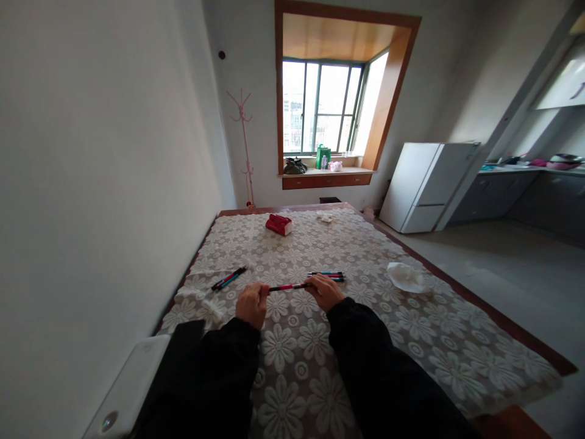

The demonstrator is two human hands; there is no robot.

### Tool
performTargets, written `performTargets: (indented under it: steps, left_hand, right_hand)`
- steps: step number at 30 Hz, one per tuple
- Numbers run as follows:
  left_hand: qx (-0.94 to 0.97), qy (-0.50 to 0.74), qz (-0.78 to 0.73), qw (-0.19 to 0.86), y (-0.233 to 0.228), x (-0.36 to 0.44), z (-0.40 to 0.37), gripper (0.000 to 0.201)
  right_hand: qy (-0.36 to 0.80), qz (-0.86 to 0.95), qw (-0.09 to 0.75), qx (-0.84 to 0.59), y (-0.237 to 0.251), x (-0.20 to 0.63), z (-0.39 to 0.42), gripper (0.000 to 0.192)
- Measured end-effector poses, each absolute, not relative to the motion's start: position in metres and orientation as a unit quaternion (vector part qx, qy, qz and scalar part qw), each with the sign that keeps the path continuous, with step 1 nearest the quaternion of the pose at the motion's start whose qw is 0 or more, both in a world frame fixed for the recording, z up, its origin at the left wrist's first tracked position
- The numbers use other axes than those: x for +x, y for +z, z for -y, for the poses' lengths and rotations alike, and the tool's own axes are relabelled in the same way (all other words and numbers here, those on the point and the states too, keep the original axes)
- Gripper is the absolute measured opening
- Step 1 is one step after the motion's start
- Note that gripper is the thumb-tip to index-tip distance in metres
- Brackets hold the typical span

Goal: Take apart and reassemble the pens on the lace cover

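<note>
Floral tablecloth [283, 347] is seen spread over the surface [564, 366] in the head view. Across it, 1 red-and-black pen [289, 287] is held level by its 2 ends, pinched in the fingers of the left hand [253, 305] and right hand [324, 291]. More pens [229, 278] are laid beyond both hands; a red tissue pack [276, 224] is placed farther back.

Pen [287, 287]: smooth, plastic-looking. Tablecloth [315, 338]: matt cloth, raised floral texture. Bench [534, 346] edge: wood-look. Red packet [276, 224]: glossy wrap. Sleeves [375, 347]: matt cloth.
</note>
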State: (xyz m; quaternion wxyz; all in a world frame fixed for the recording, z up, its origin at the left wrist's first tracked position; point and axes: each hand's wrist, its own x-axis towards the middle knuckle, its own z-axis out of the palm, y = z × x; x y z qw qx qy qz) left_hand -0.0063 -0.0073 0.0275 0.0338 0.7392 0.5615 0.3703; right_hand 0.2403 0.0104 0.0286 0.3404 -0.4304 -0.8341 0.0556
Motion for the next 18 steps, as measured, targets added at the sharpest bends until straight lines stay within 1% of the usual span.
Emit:
performTargets:
  steps: [2, 6, 9, 11, 14, 16, 18]
  left_hand:
    - [0.731, 0.377, -0.567, 0.040, 0.029, -0.007, 0.007, 0.036]
    - [0.727, 0.392, -0.559, 0.072, 0.024, -0.007, 0.005, 0.039]
    - [0.693, 0.415, -0.581, 0.100, 0.020, -0.007, 0.003, 0.042]
    - [0.687, 0.421, -0.583, 0.100, 0.021, -0.007, 0.004, 0.043]
    - [0.729, 0.414, -0.539, 0.085, 0.026, -0.007, 0.007, 0.043]
    - [0.753, 0.405, -0.514, 0.074, 0.029, -0.007, 0.008, 0.041]
    - [0.751, 0.405, -0.516, 0.073, 0.029, -0.008, 0.008, 0.038]
  right_hand:
    - [0.054, 0.844, 0.352, -0.402, 0.031, 0.242, -0.010, 0.019]
    - [0.072, 0.862, 0.346, -0.362, 0.035, 0.238, -0.004, 0.027]
    - [0.082, 0.869, 0.336, -0.354, 0.034, 0.232, 0.000, 0.024]
    - [0.080, 0.867, 0.329, -0.364, 0.033, 0.230, 0.000, 0.024]
    - [0.090, 0.844, 0.332, -0.411, 0.029, 0.230, -0.002, 0.028]
    - [0.126, 0.821, 0.335, -0.444, 0.026, 0.230, -0.005, 0.030]
    - [0.190, 0.786, 0.360, -0.465, 0.023, 0.230, -0.008, 0.030]
